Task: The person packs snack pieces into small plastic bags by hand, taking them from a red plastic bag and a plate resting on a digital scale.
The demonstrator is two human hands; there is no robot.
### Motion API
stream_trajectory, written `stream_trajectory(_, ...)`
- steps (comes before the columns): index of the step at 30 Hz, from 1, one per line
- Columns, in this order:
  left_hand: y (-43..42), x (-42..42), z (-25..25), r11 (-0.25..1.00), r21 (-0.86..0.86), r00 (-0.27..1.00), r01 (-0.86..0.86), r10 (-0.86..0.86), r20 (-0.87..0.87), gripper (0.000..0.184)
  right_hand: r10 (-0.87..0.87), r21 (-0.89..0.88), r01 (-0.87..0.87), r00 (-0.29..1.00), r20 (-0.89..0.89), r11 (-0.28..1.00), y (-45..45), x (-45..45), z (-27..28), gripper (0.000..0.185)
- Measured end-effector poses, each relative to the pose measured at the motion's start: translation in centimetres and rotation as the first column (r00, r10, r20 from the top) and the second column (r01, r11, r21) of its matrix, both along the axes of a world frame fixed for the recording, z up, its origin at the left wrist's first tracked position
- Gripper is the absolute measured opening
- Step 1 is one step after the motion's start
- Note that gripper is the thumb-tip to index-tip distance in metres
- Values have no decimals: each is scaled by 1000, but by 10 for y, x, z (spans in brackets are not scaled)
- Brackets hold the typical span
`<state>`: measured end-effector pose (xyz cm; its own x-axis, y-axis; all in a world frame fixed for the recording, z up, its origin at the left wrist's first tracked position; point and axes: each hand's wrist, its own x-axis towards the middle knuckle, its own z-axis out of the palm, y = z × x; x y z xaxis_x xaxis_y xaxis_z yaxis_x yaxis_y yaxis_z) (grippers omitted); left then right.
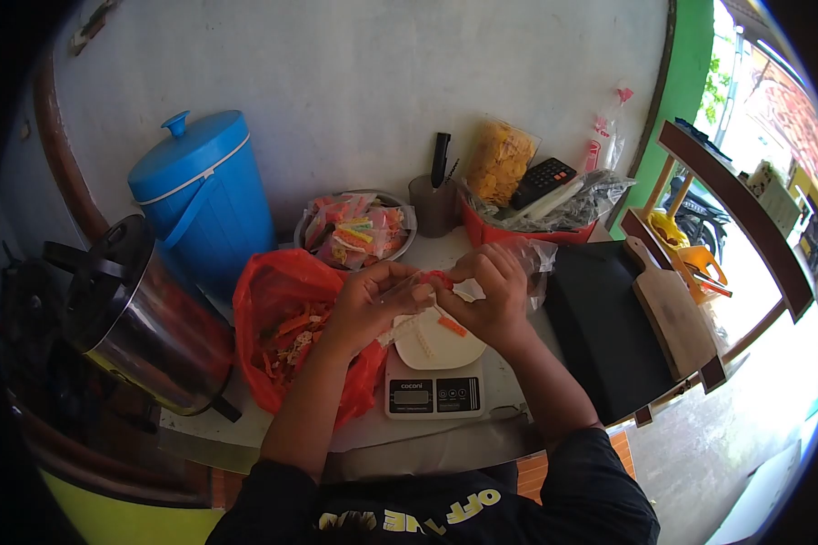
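Note:
Over the scale, my left hand (379, 295) and my right hand (493, 292) meet with fingers pinched. Between them is a small clear plastic bag (407, 296), with something red (437, 279) at the fingertips, too covered to make out. Below sits a white plate (418, 352) on a white digital scale (434, 398) marked "coconi". An orange ridged strip (452, 326) and a pale one (423, 338) show at the plate. Left of my left forearm stands a red plastic bag (271, 272) filled with orange and pale strips (291, 343).
A metal bowl (407, 251) of packed colourful strips stands behind the red bag. At left are a blue cooler (214, 200) and a steel pot (159, 309). A red basket (482, 232) holds chips (500, 163) and a calculator (543, 182). A wooden board (668, 304) is at right.

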<state>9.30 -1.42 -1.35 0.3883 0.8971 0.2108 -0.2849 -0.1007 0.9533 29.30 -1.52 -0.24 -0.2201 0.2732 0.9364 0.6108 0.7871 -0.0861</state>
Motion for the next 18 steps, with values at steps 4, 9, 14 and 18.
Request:
stream_trajectory(4,-4,1,6,997,54,999,-46,46,-6,29,-1,51,3,999,-33,999,0,-9,-7,28)
stream_trajectory(9,0,-5,3,997,52,997,-49,46,63,31,125,28,-127,991,43,992,2,-7,-4,30)
stream_trajectory(14,-1,-4,3,992,111,994,-68,58,93,27,288,-179,-281,957,16,943,4,1,2,31)
stream_trajectory(18,-2,0,4,993,100,991,-66,54,121,20,336,-329,-352,936,-108,876,2,2,0,31)
